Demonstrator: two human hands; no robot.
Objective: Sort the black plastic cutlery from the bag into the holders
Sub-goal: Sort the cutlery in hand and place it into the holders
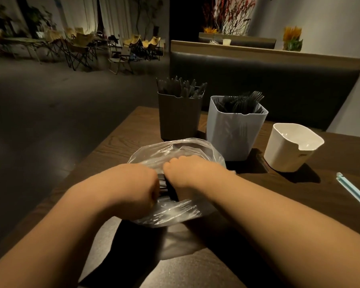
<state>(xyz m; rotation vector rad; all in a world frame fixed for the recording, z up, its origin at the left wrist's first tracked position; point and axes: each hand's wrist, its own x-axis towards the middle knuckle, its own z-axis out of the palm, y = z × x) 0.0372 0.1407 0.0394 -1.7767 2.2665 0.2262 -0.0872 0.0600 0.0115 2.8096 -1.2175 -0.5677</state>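
A clear plastic bag point(170, 150) lies on the dark wooden table point(121, 138) in front of me. Both hands reach into its mouth. My left hand point(141, 183) and my right hand point(187, 171) are side by side, closed around a bundle of black cutlery point(163, 185) that shows between them. Behind the bag stand a dark grey holder point(179, 119) full of black knives, a pale blue holder point(233, 132) full of black forks, and a white holder point(291, 148) with nothing showing inside it.
A light blue straw-like strip point(353, 192) lies at the table's right edge. A dark padded bench back point(268, 86) rises behind the holders. The table's left edge drops to open floor; folding chairs stand far off at the left.
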